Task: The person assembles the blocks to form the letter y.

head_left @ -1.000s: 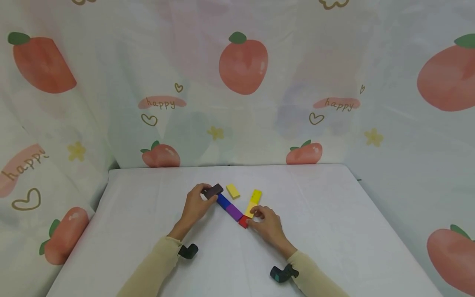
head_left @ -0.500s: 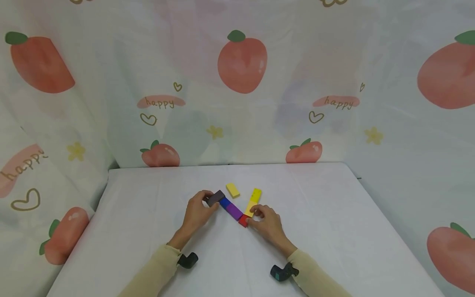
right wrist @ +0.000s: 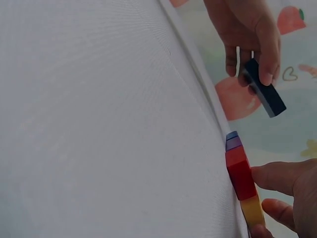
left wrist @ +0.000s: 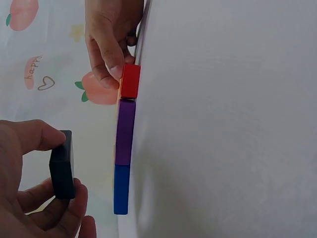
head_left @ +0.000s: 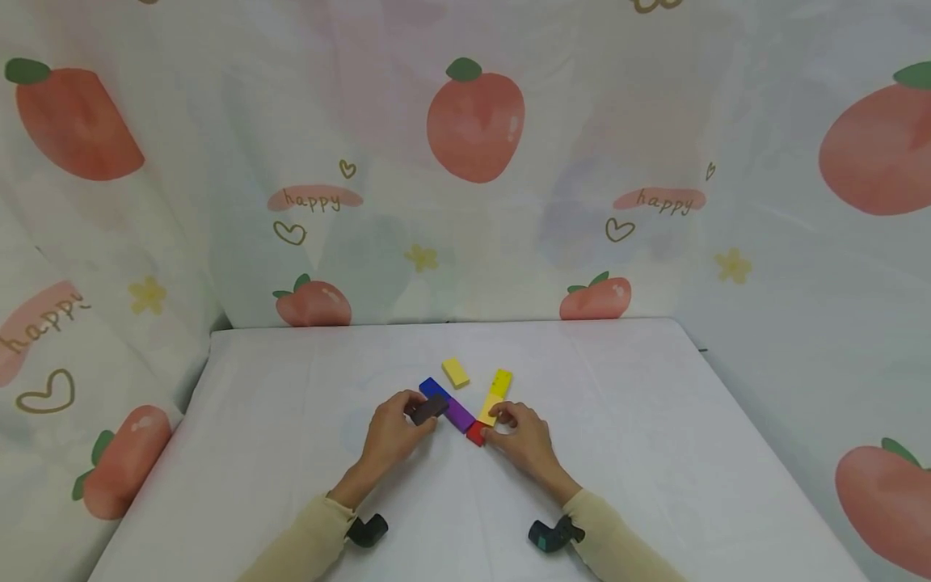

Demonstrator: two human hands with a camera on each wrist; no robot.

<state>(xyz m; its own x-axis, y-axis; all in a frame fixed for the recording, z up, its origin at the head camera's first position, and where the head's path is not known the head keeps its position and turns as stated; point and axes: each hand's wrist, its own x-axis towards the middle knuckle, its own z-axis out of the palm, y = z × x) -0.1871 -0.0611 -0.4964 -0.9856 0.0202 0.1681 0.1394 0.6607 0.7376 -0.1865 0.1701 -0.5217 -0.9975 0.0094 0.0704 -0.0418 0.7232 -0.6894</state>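
Observation:
My left hand (head_left: 393, 428) pinches a black block (head_left: 430, 409) between thumb and fingers. In the left wrist view the black block (left wrist: 62, 163) is apart from the row of blocks and above the table. The row runs from a blue block (head_left: 433, 390) through a purple block (head_left: 459, 415) to a red block (head_left: 476, 433). From the red end, a light yellow block (head_left: 490, 406) and a bright yellow block (head_left: 502, 381) angle away, making a V. My right hand (head_left: 527, 440) is at the V's point, thumb against the red block (right wrist: 241, 173), curled fingers at the light yellow one.
A loose yellow block (head_left: 456, 373) lies between the V's two arms, farther back. The white-covered table (head_left: 618, 404) ends at a fruit-print cloth backdrop (head_left: 509, 242). Each wrist carries a black camera, such as the left camera (head_left: 368, 531).
My left hand has brought the black block from beyond the blue end toward me and slightly right, uncovering the blue block. My right hand stays at the red block.

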